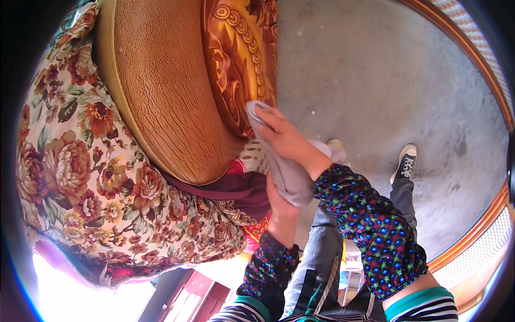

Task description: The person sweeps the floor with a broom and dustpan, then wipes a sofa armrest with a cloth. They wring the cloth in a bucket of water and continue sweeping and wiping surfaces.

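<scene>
A greyish-mauve cloth [285, 173] hangs between my hands in folds. My right hand [283, 135] lies over its upper end, with the fingers pressed onto the fabric. Lower down, my left hand [281, 205] grips the cloth from the near side; its fingers are mostly hidden behind the folds. Just beyond the right fingertips is a glossy carved wooden panel [237, 60] with a row of coin-like rings. It borders a brown padded panel [165, 80] that looks like leather. I cannot tell whether the cloth touches the carved wood.
Floral fabric [80, 161] spreads along the left side. A maroon cloth [241, 191] is tucked below the padded panel, near red patterned fabric [257, 233]. Grey concrete floor [362, 80] lies to the right, with my sneaker [404, 163] on it. Wood-trimmed furniture [470, 229] curves along the right rim.
</scene>
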### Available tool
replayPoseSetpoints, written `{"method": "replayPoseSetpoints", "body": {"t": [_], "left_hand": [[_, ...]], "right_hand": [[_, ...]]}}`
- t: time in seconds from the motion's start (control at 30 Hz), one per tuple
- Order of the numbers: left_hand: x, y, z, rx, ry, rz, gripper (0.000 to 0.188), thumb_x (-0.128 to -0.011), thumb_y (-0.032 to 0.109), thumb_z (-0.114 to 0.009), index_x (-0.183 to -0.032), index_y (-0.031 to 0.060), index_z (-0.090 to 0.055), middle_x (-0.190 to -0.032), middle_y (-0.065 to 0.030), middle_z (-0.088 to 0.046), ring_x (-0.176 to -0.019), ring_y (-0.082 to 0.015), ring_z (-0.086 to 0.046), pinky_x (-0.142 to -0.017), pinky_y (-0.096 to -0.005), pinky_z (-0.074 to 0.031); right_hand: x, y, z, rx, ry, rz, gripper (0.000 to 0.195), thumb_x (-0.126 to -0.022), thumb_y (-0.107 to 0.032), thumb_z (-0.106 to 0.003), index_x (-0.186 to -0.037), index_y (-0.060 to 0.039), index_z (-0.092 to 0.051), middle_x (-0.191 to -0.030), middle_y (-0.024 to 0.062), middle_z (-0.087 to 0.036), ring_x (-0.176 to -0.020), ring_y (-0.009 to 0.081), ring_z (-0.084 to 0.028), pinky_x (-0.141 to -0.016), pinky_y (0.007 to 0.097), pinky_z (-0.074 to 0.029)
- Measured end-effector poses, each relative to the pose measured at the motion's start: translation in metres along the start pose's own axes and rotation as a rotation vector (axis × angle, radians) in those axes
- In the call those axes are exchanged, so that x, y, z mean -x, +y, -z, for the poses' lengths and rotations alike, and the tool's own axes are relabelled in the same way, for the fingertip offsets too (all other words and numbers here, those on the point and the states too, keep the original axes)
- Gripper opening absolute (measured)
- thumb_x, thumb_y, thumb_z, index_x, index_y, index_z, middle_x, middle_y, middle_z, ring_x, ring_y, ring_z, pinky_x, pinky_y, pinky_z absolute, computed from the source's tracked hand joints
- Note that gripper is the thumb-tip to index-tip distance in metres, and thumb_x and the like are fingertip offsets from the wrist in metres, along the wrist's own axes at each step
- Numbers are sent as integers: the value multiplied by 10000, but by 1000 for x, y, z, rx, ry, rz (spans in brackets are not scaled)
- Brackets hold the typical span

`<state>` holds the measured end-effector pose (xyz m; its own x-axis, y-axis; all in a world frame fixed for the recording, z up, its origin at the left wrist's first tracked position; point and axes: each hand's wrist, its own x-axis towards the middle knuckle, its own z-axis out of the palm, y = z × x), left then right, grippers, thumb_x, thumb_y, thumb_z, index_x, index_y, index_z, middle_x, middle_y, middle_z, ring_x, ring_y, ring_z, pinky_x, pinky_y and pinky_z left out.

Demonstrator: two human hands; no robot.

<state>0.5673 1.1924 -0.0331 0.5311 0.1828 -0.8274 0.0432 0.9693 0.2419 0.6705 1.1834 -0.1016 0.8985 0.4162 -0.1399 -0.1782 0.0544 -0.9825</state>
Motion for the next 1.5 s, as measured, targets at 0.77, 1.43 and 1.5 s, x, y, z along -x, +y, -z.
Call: {"method": "replayPoseSetpoints", "body": {"t": [0.77,1.43,1.5], "left_hand": [[-23,29,14,-118,218,-49,387,-837,359,-353,-1109,107,-465,-1076,-29,-520,-1016,-221,-476,-867,-360,-375],[178,-95,-43,39,165,544,472,-845,338,-262,-1213,60,-364,-1195,-128,-428,-1075,-282,-432,-914,-408,-337],[220,-115,-55,71,152,503,424,-872,316,-273,-1182,55,-400,-1136,-113,-487,-1034,-240,-473,-894,-375,-367]], "right_hand": [[-22,8,-41,81,120,-46,338,-757,-15,-460,-1095,-8,-463,-1019,189,-490,-961,317,-473,-824,326,-377],[138,-97,171,724,-465,-753,290,-764,-325,-467,-823,-55,-554,-811,172,-567,-766,328,-545,-637,397,-425],[154,-127,211,902,-444,-720,330,-744,-379,-525,-776,-54,-571,-751,151,-578,-719,305,-559,-617,379,-429]]}}
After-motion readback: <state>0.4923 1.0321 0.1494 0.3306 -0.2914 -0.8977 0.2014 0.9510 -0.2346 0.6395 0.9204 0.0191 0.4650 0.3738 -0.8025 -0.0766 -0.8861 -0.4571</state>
